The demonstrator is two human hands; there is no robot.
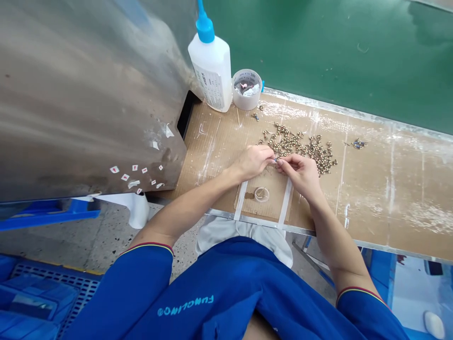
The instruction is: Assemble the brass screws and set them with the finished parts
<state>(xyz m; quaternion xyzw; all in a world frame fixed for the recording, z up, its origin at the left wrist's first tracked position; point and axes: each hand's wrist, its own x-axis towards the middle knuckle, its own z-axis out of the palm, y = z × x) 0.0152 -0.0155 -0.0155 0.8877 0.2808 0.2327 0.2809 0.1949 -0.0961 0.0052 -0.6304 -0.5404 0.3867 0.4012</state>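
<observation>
My left hand (255, 160) and my right hand (300, 172) meet over the cardboard-covered bench, fingertips almost touching. Both are closed in a pinch on a tiny bluish piece (276, 160), mostly covered by the fingers. Just beyond them spreads a pile of small brass-coloured metal parts (288, 141), too small to name exactly. Nearer my body, a small round clear dish (262, 194) with a thin stick across it rests on a taped cardboard patch (244, 210). Off to the right lies a little cluster of blue-tipped pieces (358, 144).
A white bottle (214, 71) with a blue nozzle stands at the back left, beside a tape roll (247, 97) holding scraps. A metal panel (88, 94) rises on the left. Behind the bench (382, 189) runs a green surface (318, 52). Blue crates (38, 293) are at lower left.
</observation>
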